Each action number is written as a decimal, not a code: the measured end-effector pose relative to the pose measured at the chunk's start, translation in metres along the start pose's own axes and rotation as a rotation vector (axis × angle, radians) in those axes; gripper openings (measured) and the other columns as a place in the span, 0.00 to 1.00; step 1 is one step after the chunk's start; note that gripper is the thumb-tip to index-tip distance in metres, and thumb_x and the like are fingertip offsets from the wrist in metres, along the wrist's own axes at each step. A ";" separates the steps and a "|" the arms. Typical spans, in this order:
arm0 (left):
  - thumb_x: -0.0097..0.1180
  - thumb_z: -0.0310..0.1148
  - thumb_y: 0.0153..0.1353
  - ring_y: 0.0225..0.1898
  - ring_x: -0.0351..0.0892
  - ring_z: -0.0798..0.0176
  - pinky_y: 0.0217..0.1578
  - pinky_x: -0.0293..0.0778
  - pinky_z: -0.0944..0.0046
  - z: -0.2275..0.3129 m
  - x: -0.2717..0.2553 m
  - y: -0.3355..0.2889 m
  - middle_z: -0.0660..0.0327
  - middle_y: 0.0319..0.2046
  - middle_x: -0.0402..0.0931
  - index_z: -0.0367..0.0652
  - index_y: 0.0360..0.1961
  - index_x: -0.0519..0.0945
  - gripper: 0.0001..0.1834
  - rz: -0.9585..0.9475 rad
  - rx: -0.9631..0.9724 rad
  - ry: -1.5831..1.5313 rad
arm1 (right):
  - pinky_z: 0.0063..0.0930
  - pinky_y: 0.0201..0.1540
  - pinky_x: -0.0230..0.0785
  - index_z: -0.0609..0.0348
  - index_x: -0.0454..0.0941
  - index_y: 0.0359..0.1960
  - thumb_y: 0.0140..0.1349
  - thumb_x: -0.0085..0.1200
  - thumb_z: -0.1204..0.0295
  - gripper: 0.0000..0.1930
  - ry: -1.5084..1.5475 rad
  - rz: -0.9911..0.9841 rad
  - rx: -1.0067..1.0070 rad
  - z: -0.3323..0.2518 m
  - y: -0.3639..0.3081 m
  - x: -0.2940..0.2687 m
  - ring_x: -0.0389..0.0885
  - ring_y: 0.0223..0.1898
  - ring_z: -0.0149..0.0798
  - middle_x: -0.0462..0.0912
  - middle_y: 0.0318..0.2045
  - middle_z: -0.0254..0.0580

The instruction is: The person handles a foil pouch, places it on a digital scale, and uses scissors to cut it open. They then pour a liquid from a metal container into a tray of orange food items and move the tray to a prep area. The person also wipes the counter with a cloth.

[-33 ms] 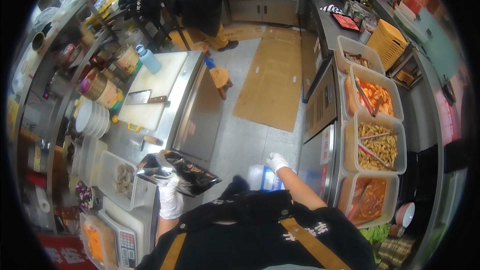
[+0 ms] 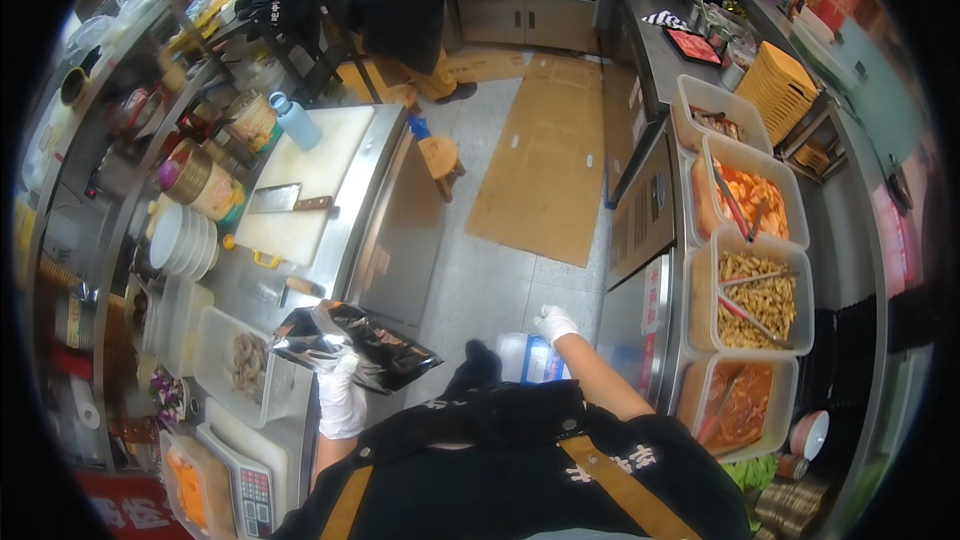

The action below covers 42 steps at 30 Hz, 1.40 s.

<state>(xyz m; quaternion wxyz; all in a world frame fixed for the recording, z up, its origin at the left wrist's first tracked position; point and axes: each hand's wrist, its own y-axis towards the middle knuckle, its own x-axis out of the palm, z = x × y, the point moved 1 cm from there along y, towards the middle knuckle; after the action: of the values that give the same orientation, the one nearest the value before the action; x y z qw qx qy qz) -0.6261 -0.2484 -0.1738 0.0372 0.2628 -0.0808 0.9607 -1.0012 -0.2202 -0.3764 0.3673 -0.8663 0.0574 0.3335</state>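
A crumpled black-and-silver bag [image 2: 388, 342] is held at the front edge of the steel counter [image 2: 358, 178], beside a clear tub [image 2: 212, 338] of greyish food. It is grasped at its near side by the gloved left hand [image 2: 342, 398]; the bulk of the film extends beyond the fingers and to their right, past the counter's edge. The fingers of the gloved right hand [image 2: 555, 324], well apart from the bag, appear curled near a blue-and-white package [image 2: 543, 362]; whether anything is gripped there cannot be told. For good control, such slippery film is probably best pinched firmly near one edge, supported from below by the second hand, and kept clear of the tub's rim.
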 end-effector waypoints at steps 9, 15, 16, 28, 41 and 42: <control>0.58 0.28 0.62 0.42 0.76 0.67 0.48 0.74 0.62 -0.007 0.022 0.136 0.66 0.39 0.75 0.44 0.47 0.74 0.13 0.024 0.085 0.028 | 0.42 0.54 0.71 0.57 0.81 0.48 0.58 0.53 0.64 0.18 -0.181 0.029 0.099 0.026 0.092 -0.049 0.78 0.52 0.57 0.80 0.49 0.56; 0.57 0.28 0.62 0.45 0.76 0.64 0.51 0.74 0.60 -0.006 0.032 0.215 0.63 0.43 0.76 0.43 0.52 0.73 0.16 0.066 0.128 0.036 | 0.42 0.54 0.71 0.59 0.83 0.43 0.58 0.51 0.65 0.16 -0.188 0.030 0.273 0.043 0.133 -0.072 0.78 0.53 0.55 0.80 0.47 0.57; 0.57 0.28 0.62 0.46 0.76 0.64 0.51 0.73 0.60 -0.008 0.034 0.227 0.63 0.44 0.76 0.43 0.53 0.73 0.17 0.077 0.114 0.049 | 0.42 0.54 0.71 0.59 0.83 0.43 0.58 0.51 0.65 0.16 -0.214 0.002 0.275 0.043 0.141 -0.073 0.78 0.53 0.55 0.80 0.47 0.57; 0.58 0.27 0.62 0.45 0.79 0.61 0.47 0.77 0.59 -0.039 0.163 0.350 0.62 0.44 0.77 0.44 0.52 0.73 0.16 0.254 0.146 0.012 | 0.42 0.55 0.71 0.60 0.83 0.45 0.60 0.49 0.63 0.18 -0.453 -0.213 0.011 0.043 0.377 -0.137 0.77 0.54 0.56 0.80 0.49 0.56; 0.60 0.28 0.61 0.43 0.76 0.66 0.46 0.74 0.62 -0.065 0.260 0.415 0.66 0.41 0.75 0.45 0.50 0.73 0.16 0.444 0.213 0.126 | 0.38 0.53 0.74 0.57 0.85 0.44 0.56 0.54 0.69 0.15 -0.638 -0.311 -0.042 0.035 0.534 -0.218 0.81 0.51 0.51 0.83 0.46 0.52; 0.60 0.28 0.61 0.43 0.76 0.66 0.47 0.74 0.62 -0.066 0.262 0.419 0.66 0.41 0.75 0.45 0.50 0.73 0.16 0.446 0.214 0.127 | 0.38 0.52 0.75 0.57 0.85 0.43 0.56 0.54 0.70 0.14 -0.693 -0.350 -0.108 0.046 0.542 -0.205 0.81 0.51 0.50 0.83 0.46 0.51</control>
<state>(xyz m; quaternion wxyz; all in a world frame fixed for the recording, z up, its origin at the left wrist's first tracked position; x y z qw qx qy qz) -0.9323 -0.6413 -0.1526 -0.1989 0.1800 -0.0323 0.9628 -1.3703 -0.6109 -0.5970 0.3701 -0.7173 -0.2363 0.5410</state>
